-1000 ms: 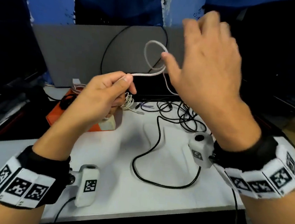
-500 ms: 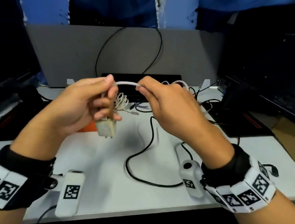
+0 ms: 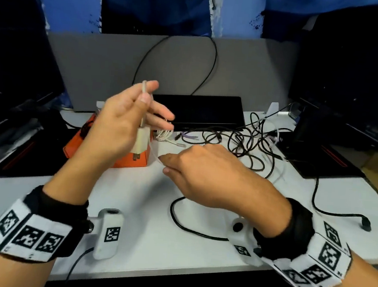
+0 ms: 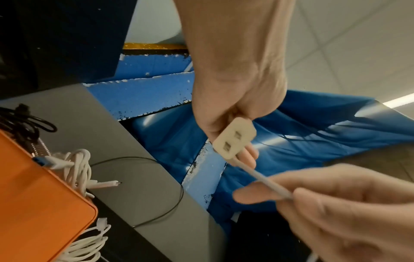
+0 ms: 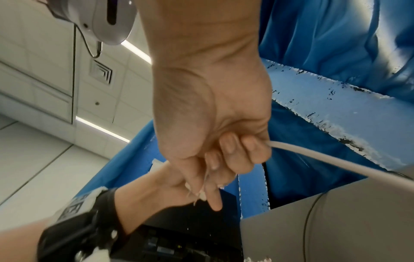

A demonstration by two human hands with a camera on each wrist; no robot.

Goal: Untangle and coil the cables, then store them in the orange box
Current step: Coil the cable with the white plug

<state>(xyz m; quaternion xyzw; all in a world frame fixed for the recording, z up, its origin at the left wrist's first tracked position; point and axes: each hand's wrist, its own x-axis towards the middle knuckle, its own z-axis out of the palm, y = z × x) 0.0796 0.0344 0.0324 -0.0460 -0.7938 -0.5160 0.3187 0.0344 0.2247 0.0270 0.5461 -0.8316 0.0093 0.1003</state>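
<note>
White cable (image 3: 144, 90) runs between both hands, raised above the table (image 3: 146, 208). At the left hand (image 3: 119, 124) the thumb and forefinger pinch a folded bend of this cable at the top, and just below that pinch the cable's cream plug adapter (image 3: 141, 143) hangs against the palm, its two metal prongs pointing down. From the left wrist view the adapter's flat end with two slots faces the camera, tucked in the curled fingers, and the cable leaves it toward the right hand (image 3: 206, 174). That hand sits lower and to the right of the left grip; its thumb and forefinger pinch the cable narrowly, the other fingers curled around it, and from the right wrist view the cable exits the far side of the fist and sweeps off to the right.

Directly beneath and behind the left grip stands the orange box (image 3: 128, 159). Beside the box, past the hanging adapter, lies a small bundle of white cables (image 3: 164, 133). Beyond the right hand a tangle of black cables (image 3: 249, 143) spreads over the table, and one black cable (image 3: 177, 219) loops under the right wrist
</note>
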